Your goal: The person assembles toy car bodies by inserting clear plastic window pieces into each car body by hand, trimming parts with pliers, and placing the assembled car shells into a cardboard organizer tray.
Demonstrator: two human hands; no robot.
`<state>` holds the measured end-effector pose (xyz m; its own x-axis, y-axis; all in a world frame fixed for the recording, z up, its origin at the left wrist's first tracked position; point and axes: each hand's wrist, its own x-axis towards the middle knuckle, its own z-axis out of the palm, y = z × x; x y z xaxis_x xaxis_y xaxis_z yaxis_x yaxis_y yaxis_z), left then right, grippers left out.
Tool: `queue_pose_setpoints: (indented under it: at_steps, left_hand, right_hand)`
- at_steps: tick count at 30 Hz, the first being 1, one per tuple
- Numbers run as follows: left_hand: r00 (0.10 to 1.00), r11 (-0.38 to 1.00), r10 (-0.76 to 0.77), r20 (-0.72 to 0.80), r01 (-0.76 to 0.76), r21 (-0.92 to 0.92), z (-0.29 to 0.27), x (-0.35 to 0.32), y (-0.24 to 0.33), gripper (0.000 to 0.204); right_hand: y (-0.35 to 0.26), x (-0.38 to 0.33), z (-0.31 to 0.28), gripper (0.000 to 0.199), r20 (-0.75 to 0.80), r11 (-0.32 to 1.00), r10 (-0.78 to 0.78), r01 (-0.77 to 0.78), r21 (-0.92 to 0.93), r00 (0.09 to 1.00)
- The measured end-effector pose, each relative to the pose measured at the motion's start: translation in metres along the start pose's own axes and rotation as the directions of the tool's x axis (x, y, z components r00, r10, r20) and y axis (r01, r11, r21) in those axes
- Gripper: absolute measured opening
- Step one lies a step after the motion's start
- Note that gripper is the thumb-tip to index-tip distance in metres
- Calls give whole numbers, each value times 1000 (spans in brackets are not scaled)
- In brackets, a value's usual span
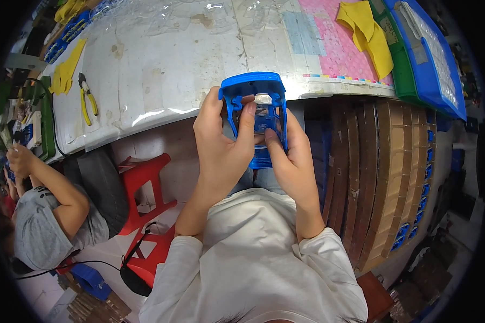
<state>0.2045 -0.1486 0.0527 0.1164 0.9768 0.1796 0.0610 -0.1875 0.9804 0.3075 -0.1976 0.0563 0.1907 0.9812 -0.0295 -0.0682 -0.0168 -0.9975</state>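
We hold one blue plastic frame (256, 116) upright between both hands, just off the table (161, 59) edge. Our left hand (221, 142) wraps its left side, fingers closed around it; our right hand (288, 156) clasps the right side, thumb pressing inside (one small white piece sits at its top). Beyond our grip lie one pair of yellow-handled pliers (87, 98), two yellow cloths (367, 33) and, right, one blue tray (434, 56).

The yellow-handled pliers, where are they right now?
In the head view, the yellow-handled pliers lie on the white worktable, far left of the blue plastic housing both hands hold, beside a yellow cloth.
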Motion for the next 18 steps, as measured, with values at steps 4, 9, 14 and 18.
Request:
queue_pose_setpoints:
  at_steps: [4,9,14,18]
  left_hand:
    - [999,999,48,-10,-47,25,1,2,-1,12]
    - [997,997,73,-14,-73,22,3,4,-5,12]
    - [996,995,-54,65,59,-76,1,-7,-4,37]
    - [996,996,-29,90,36,-79,11,-24,-1,88]
  right_hand:
    - [-1,2,2,15,-34,999,-6,5,-51,999]
    - [4,5,2,15,-65,996,-35,29,-84,997]
    - [8,8,1,17,-69,969,-137,120,-214,988]
    - [21,8,11,23,-103,979,-96,75,-191,990]
